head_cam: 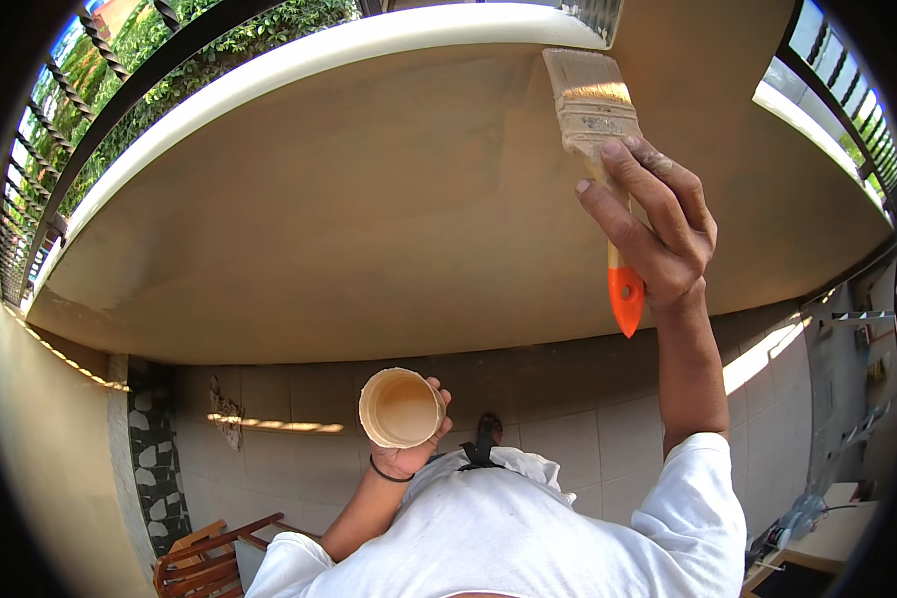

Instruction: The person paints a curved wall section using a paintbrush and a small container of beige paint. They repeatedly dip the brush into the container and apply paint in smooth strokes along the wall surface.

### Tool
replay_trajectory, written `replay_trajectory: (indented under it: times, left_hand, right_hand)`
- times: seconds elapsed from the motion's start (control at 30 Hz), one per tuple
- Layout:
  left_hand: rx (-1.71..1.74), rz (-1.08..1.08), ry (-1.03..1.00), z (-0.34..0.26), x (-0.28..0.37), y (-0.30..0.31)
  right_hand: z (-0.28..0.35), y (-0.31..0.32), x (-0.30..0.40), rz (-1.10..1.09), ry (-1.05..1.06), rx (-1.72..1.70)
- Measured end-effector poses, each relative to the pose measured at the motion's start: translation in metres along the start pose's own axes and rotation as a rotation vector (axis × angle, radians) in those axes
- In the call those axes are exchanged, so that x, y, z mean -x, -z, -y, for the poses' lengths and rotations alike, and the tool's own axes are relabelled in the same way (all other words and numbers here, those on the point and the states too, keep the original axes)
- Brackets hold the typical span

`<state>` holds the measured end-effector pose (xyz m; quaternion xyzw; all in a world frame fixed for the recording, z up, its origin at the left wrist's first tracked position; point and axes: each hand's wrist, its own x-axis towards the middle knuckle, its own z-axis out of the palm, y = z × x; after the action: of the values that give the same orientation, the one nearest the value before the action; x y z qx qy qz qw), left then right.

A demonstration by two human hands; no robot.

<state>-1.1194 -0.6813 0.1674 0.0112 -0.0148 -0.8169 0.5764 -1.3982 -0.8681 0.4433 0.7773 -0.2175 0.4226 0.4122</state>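
Observation:
My right hand (658,217) is raised and grips the wooden handle of a flat paintbrush (596,105) with an orange end. The brush points up, its pale, paint-coated bristles at the upper edge of a tan wall (329,202), just under a white ledge (284,45); whether they touch the wall is hard to tell. Lower down, in front of my body, my left hand (415,445) holds a round cup (401,409) from its right and lower side. The cup's open mouth faces up, with pale tan residue inside; how much paint it contains cannot be told.
Black twisted metal railings (60,134) and green bushes (247,45) lie beyond the ledge. A crumpled rag (226,415) rests on the tiled floor (560,441). A wooden chair (209,557) stands at the lower left, with assorted items and a fan-like object (800,516) at the lower right.

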Motion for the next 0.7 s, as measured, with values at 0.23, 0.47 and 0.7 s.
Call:
replay_trajectory:
  times: [0.23, 0.47, 0.7]
  left_hand:
    - [0.061, -0.026, 0.001, 0.002, 0.005, 0.000]
    - [0.068, -0.036, -0.002, 0.000, 0.006, 0.001]
    - [0.096, -0.054, 0.003, -0.001, 0.011, 0.004]
  right_hand:
    - [0.018, 0.003, 0.015, 0.052, -0.012, -0.026]
    - [0.004, 0.000, 0.006, 0.100, 0.007, -0.002]
    - [0.004, 0.007, -0.014, -0.024, -0.048, 0.078]
